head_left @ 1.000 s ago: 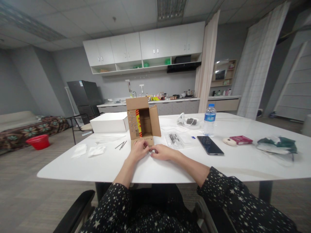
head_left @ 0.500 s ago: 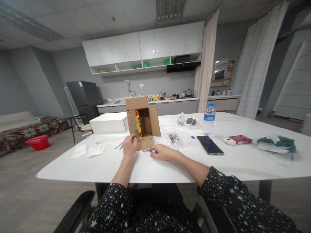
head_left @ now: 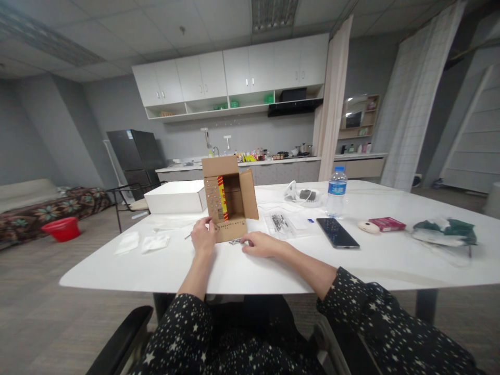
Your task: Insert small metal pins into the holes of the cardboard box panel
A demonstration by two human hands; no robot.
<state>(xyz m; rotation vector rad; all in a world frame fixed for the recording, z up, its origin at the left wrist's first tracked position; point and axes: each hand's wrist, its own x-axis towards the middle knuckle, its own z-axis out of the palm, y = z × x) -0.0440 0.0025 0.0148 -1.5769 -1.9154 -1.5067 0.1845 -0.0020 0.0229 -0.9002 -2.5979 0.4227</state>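
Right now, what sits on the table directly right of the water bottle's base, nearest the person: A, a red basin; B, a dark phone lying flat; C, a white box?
B: the dark phone lies flat on the table, just in front and right of the water bottle.

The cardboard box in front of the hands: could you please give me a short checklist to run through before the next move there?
1. Cardboard box stands upright with its flaps open: ok.
2. Left hand is at the box's lower left corner: ok; whether it grips the box, cannot tell.
3. Right hand rests on the table with fingertips at a small metal part: ok; part actually held, cannot tell.
4. Phone and water bottle stand apart from both hands: ok.
5. Loose metal rods beside the left hand: mostly hidden, cannot tell.
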